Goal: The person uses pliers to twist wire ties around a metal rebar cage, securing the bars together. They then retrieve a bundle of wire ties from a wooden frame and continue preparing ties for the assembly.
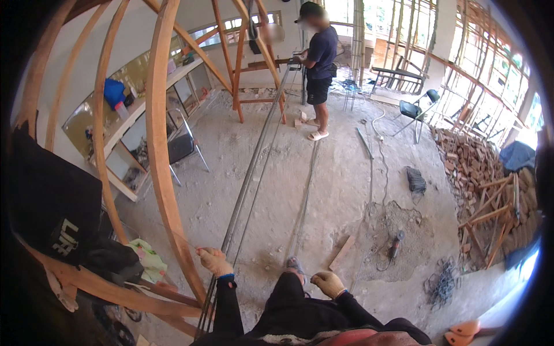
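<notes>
My left hand, in a pale work glove, is closed right beside a bundle of long steel bars. A thin strand seems to run from its fingertips toward the wooden frame, but what the fingers hold is too small to make out. In front of my thigh, my right hand is gloved too, its fingers curled in, their contents hidden. The bars stretch away from my left side to wooden trestles, where a co-worker stands with both hands at the far end.
An angle grinder with a cord lies on broken concrete at right. Nearby are a wood offcut, a wire bundle and tangled wire. Bricks are heaped far right. A black bag hangs at left; folding chairs stand farther off.
</notes>
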Available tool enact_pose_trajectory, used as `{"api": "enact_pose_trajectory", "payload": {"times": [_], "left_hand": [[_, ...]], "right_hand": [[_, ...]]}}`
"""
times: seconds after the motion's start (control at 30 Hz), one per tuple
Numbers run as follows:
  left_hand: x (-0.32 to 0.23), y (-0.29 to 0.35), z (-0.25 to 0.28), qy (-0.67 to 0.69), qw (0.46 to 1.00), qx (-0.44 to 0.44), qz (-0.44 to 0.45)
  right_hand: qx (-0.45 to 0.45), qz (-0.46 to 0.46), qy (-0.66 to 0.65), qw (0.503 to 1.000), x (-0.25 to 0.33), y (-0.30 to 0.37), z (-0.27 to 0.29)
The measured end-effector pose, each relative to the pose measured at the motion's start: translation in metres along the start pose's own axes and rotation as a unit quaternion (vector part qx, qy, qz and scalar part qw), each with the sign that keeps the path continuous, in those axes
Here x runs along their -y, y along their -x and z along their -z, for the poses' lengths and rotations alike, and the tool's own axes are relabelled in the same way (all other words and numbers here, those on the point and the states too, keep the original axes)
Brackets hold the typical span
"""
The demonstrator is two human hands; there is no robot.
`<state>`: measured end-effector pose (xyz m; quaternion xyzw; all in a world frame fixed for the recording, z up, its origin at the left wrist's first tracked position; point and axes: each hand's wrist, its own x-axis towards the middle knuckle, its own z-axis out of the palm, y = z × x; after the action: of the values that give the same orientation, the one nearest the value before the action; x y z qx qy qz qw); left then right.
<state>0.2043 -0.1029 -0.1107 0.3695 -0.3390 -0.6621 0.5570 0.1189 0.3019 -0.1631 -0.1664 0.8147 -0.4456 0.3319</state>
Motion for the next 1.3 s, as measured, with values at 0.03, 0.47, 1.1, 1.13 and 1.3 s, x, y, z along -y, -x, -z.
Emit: {"api": "enact_pose_trajectory", "payload": {"times": [0.03,0.47,1.1,1.13,1.3], "left_hand": [[0.001,0.000,0.000,-0.013,1.000,0.019,-0.010],[0.003,0.017,-0.009,-0.178,0.983,-0.024,-0.044],[0.073,0.001,0.017,-0.494,0.855,-0.099,-0.122],[0.075,-0.003,0.009,-0.518,0.842,-0.085,-0.125],[0.096,-0.012,0.012,-0.617,0.746,-0.024,-0.249]], "right_hand": [[-0.014,-0.037,0.007,0.999,-0.003,-0.009,0.000],[0.238,-0.038,0.134,0.961,-0.045,-0.147,-0.011],[0.304,-0.048,0.177,0.935,-0.021,-0.301,0.046],[0.297,-0.053,0.199,0.932,-0.016,-0.307,0.049],[0.308,0.008,0.250,0.918,0.007,-0.338,0.068]]}}
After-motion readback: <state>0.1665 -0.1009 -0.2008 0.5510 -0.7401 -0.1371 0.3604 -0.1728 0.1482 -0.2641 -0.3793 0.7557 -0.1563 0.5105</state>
